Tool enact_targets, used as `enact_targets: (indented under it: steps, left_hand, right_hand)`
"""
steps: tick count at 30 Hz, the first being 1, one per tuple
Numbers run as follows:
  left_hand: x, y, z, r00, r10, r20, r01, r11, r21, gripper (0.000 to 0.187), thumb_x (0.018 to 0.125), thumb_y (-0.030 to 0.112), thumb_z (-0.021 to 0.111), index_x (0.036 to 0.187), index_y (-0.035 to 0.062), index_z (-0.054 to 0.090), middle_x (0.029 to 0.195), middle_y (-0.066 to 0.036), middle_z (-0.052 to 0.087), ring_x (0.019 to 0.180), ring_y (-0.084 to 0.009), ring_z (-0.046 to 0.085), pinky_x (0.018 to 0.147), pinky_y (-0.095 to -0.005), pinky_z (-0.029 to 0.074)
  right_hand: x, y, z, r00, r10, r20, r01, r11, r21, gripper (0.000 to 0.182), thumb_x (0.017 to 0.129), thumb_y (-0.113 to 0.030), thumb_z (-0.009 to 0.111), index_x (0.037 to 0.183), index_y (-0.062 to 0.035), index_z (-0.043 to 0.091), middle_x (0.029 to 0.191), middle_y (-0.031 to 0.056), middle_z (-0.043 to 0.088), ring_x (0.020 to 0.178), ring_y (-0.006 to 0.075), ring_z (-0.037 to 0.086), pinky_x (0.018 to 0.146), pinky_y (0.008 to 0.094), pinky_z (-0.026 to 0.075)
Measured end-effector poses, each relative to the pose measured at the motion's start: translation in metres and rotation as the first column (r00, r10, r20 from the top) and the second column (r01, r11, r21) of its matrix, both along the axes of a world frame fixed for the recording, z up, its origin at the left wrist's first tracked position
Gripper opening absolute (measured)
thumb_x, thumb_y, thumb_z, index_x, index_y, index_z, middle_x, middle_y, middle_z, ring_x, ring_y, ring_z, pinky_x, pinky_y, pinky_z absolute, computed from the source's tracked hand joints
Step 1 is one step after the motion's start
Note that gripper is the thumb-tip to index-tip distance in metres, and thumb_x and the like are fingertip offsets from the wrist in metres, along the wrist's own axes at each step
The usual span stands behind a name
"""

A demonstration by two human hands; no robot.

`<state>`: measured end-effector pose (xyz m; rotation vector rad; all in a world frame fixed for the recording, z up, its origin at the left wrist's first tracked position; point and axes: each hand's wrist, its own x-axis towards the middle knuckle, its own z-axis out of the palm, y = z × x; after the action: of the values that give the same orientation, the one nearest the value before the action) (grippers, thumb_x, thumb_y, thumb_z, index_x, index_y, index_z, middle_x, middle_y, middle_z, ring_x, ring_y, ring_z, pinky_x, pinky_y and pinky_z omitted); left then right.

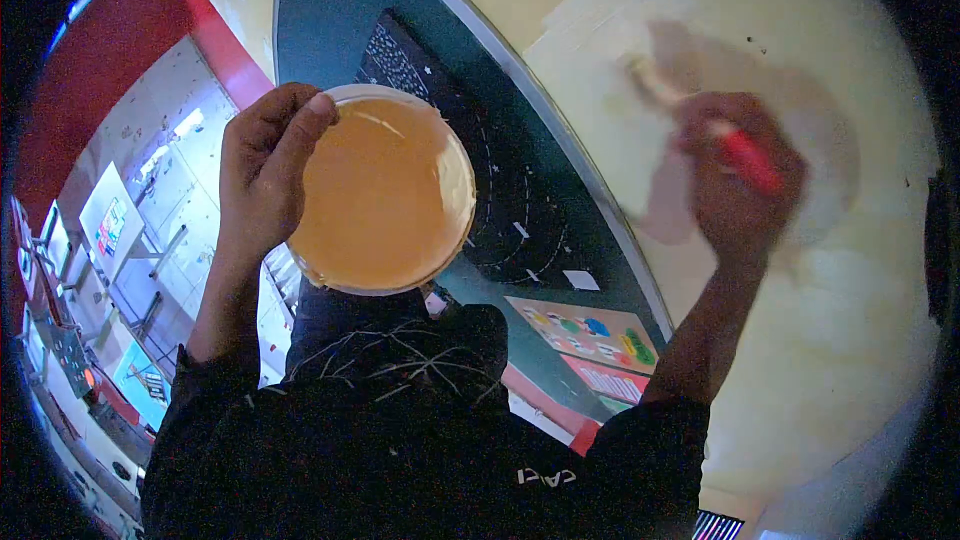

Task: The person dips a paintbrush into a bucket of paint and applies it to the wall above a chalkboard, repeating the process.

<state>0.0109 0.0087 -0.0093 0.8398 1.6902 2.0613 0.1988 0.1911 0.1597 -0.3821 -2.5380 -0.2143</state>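
1. At the far left, well below the person, lies a room floor [150, 200] of pale tiles with a red wall [120, 30] beside it; desks [110, 225] with coloured sheets stand on it, small and seen from high above.
2. The left hand [265, 175] is closed on the left rim of a round white bowl [455, 175], thumb hooked over the top edge and fingers under the side. The dark sleeve ends just below the wrist.
3. The bowl is held roughly level in front of the chest, filled nearly to the rim with smooth tan-orange paint [375, 200]; a pale smear shows along the inner right wall.
4. Behind and to the right of the bowl runs a dark green board [330, 10] with a pale frame, bearing chalk arcs and dots, a dotted black panel [400, 60] near its upper part, and coloured posters [590, 330] near its lower end.
5. Right of the board's frame is a cream wall [850, 320], with a lighter freshly coated patch [590, 70] near the frame.
6. The right hand [735, 175] is clenched around the red handle of a paintbrush [745, 155], motion-blurred; the pale bristles touch the wall up and left of the fist, inside the lighter patch. A soft shadow of hand and brush falls on the wall around them.
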Motion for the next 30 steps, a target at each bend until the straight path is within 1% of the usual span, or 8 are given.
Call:
enact_targets:
  steps: [5,9,12,14,17,20,24,30]
  left_hand:
    - [0.0,-0.001,0.002,0.998,-0.038,0.052,0.038,0.999,-0.001,0.019,0.085,0.017,0.05,0.077,0.0,0.054,0.062,0.003,0.048,0.057,-0.0024,0.039,0.05,-0.0182,0.029]
    - [-0.001,0.001,-0.001,1.0,-0.005,0.025,0.005,1.0,-0.024,0.019,0.084,0.017,0.05,0.077,0.0001,0.055,0.063,0.003,0.047,0.057,-0.0027,0.038,0.051,-0.0184,0.029]
    - [0.0,0.003,0.0,1.0,0.001,0.019,-0.001,1.0,-0.013,0.019,0.084,0.017,0.051,0.077,0.0004,0.055,0.062,0.004,0.047,0.056,-0.0027,0.038,0.05,-0.0184,0.028]
    - [-0.001,0.001,0.001,1.0,-0.009,0.01,0.009,0.999,-0.038,0.018,0.084,0.017,0.051,0.077,0.0005,0.055,0.062,0.004,0.047,0.056,-0.0027,0.037,0.05,-0.0184,0.028]
    - [-0.001,0.003,-0.002,1.0,-0.019,0.015,0.019,1.0,-0.006,0.018,0.084,0.017,0.051,0.077,0.0005,0.055,0.062,0.004,0.047,0.056,-0.0026,0.037,0.05,-0.018,0.027]
    - [0.001,0.002,0.001,0.999,-0.038,0.035,0.038,0.999,-0.009,0.018,0.084,0.017,0.051,0.077,0.0005,0.055,0.062,0.004,0.047,0.056,-0.0027,0.037,0.05,-0.0183,0.027]
    - [0.002,0.0,0.0,0.997,-0.003,0.079,0.003,1.0,-0.002,0.019,0.084,0.018,0.051,0.077,0.0007,0.055,0.062,0.004,0.046,0.056,-0.0026,0.037,0.05,-0.0188,0.028]
    - [-0.002,-0.003,0.002,1.0,-0.001,0.005,0.001,0.997,-0.074,0.019,0.084,0.018,0.05,0.077,0.0011,0.055,0.062,0.004,0.046,0.057,-0.0032,0.037,0.05,-0.0185,0.027]
  right_hand:
    - [0.008,0.029,-0.017,0.997,-0.071,0.02,0.071,0.997,0.027,0.005,0.074,-0.006,0.059,0.078,-0.0067,0.06,0.07,0.0059,0.06,0.062,0.0121,0.058,0.057,0.0237,0.045]
    - [0.021,-0.001,0.028,0.974,-0.066,-0.217,0.165,0.861,0.481,0.006,0.075,0.0,0.058,0.079,0.003,0.058,0.074,0.0106,0.06,0.063,0.0155,0.058,0.057,0.0249,0.049]
    - [0.032,-0.005,0.026,0.987,0.059,-0.151,-0.005,0.942,0.337,0.004,0.075,0.0,0.057,0.079,0.0021,0.058,0.073,0.01,0.06,0.061,0.0158,0.058,0.056,0.0254,0.048]
    - [0.028,-0.013,0.005,0.992,-0.119,0.049,0.107,0.973,0.205,0.002,0.074,-0.003,0.058,0.076,-0.0037,0.059,0.068,0.0076,0.058,0.057,0.0142,0.057,0.054,0.0257,0.046]
    - [0.023,0.017,-0.035,0.996,0.071,0.044,-0.07,0.997,-0.036,0.002,0.075,-0.009,0.058,0.075,-0.0071,0.059,0.066,0.0061,0.058,0.058,0.0125,0.057,0.054,0.025,0.046]
    - [0.024,0.029,-0.034,0.993,-0.116,0.033,0.116,0.993,0.016,0.002,0.075,-0.008,0.058,0.076,-0.0063,0.059,0.066,0.0065,0.059,0.059,0.012,0.058,0.055,0.0241,0.046]
    - [0.03,0.015,-0.006,0.97,-0.014,-0.244,0.078,0.964,0.255,0.003,0.075,-0.006,0.057,0.076,-0.0074,0.059,0.069,0.0055,0.06,0.06,0.0116,0.058,0.056,0.0242,0.046]
    - [0.033,0.005,-0.022,0.991,-0.049,0.128,0.049,0.999,0.001,0.002,0.074,-0.004,0.058,0.075,-0.0044,0.056,0.07,0.007,0.059,0.061,0.0139,0.058,0.056,0.0265,0.048]
